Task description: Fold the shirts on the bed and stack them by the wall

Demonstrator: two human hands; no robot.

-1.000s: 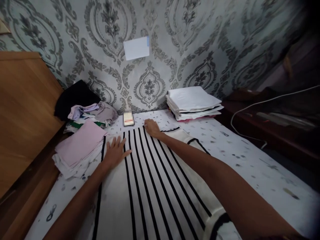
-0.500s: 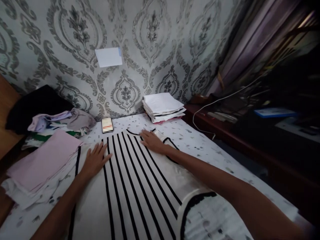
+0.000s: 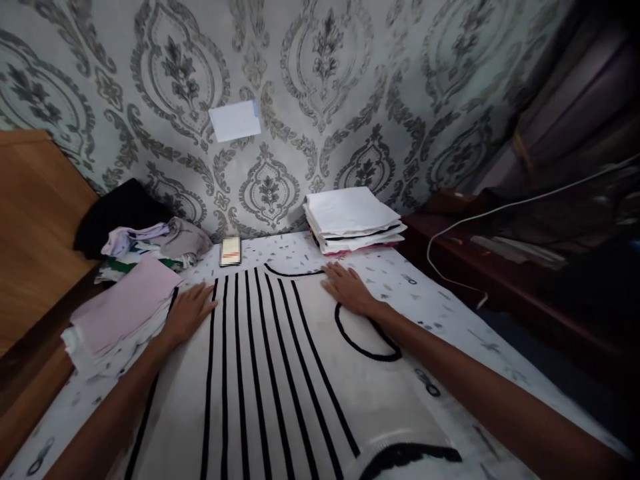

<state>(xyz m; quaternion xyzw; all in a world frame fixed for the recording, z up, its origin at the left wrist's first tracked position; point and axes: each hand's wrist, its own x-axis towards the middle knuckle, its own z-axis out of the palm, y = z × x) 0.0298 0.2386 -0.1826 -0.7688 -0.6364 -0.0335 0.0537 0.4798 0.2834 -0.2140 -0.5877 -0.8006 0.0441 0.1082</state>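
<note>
Lying spread on the patterned white sheet (image 3: 445, 320), the cream garment with black stripes (image 3: 270, 387) runs toward the wall (image 3: 280, 60), its curved neckline at the far edge. Both hands are observed open and unclenched — backs up, fingers extended. The left hand (image 3: 189, 312) rests on the garment's far left corner, just beside a folded pink cloth (image 3: 127, 303); the right hand (image 3: 350, 288) rests by the neckline's right end — near a stack of folded white cloths (image 3: 353, 215).

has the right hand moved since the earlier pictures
Yes, rightward: against the white card on the wall, the right hand now lies farther right, in front of the folded stack; a second ago it was left of that stack.
</note>
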